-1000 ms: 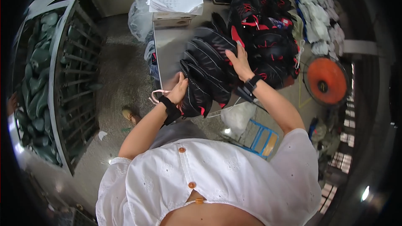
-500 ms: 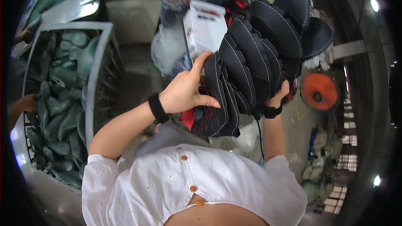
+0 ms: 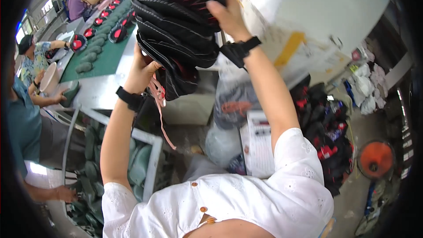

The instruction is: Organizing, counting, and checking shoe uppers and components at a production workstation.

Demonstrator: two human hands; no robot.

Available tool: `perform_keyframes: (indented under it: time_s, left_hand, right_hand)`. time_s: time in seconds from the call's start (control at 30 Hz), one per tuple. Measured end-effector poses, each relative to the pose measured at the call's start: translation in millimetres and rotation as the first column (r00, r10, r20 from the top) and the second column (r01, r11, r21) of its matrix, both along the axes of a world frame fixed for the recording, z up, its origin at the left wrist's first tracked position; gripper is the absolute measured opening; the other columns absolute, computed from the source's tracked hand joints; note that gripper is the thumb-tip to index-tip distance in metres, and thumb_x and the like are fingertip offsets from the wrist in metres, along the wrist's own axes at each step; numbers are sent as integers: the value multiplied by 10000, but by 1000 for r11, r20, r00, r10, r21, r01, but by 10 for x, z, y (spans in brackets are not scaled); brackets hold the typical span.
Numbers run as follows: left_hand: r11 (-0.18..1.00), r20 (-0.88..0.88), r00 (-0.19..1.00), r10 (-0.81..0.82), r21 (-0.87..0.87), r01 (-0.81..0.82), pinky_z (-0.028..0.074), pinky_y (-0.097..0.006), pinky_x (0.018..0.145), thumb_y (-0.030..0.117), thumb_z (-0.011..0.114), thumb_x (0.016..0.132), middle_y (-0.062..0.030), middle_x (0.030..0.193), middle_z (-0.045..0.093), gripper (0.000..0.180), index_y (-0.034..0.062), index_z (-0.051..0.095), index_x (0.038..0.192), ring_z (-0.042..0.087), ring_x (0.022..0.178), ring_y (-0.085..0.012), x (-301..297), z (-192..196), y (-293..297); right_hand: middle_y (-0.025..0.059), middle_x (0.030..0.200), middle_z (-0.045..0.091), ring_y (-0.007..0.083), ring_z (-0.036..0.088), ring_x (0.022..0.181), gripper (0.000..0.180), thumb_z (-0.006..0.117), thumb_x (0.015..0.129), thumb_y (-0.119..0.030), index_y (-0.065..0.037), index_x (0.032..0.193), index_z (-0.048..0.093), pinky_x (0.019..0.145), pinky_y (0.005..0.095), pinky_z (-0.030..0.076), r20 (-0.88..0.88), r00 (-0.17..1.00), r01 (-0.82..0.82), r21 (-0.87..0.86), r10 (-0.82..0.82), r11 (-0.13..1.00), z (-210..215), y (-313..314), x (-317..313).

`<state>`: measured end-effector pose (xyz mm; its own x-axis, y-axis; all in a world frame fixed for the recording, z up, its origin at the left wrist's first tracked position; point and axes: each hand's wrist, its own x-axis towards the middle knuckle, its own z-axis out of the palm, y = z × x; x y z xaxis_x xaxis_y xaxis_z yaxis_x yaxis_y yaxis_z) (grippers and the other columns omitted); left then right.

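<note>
Between my two hands I hold a stack of black shoe uppers (image 3: 176, 28) with white edge stitching, raised at the top of the view. My left hand (image 3: 140, 71) grips the stack's lower left end, with the thumb on the near side. At the upper right end, my right hand (image 3: 230, 17) clasps it; some of its fingers are behind the pieces or cut off by the view's edge. A pink ribbon (image 3: 158, 105) dangles beside my left hand. Beyond the stack lies a green-topped worktable (image 3: 112, 59) with a row of green shoe lasts (image 3: 90, 56).
A metal cage cart (image 3: 152, 158) of green lasts stands at lower left. Co-workers (image 3: 26, 119) are along the table's left side. A white box (image 3: 260, 145), a heap of black and red pieces (image 3: 324, 123) and an orange round fan-like thing (image 3: 376, 159) are on the right.
My view has swung left and the worktable has come into sight. Both arms now reach farther forward, and the stack of shoe uppers has moved up and left in the view.
</note>
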<state>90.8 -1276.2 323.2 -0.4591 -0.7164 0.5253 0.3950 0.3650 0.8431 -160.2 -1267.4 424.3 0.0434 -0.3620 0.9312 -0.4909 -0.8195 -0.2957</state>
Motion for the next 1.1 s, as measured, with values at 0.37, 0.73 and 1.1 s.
perform_keyframes:
  time_s: [0.37,0.73,1.1]
  left_hand:
    - [854,601,790,120,344,-391,474,-279,609,257,582,859,-134,878,571,839,8,-16,1391,561,718,-178,-887,-891,-1909]
    - [937,909,330,254,-316,148,461,-416,809,33,518,752,-160,1062,586,365,134,580,1098,572,945,-337,-1304,-1263,-1688]
    - [576,630,29,776,-727,374,462,-421,826,181,386,883,-160,1212,460,337,213,491,1202,569,975,-353,-1832,-1604,-1607]
  right_hand:
    - [215,1185,515,387,421,1151,605,573,714,-368,-7,1192,492,993,377,333,-426,882,460,687,-201,563,-1715,-2531,-818]
    - [118,1049,600,219,589,961,310,564,810,-130,-21,1099,544,782,302,470,-20,1000,27,750,-17,661,-1183,-566,-145]
    - [105,874,648,217,629,792,213,575,804,-182,-37,956,611,704,319,494,-141,845,241,962,-515,131,-2189,3900,3]
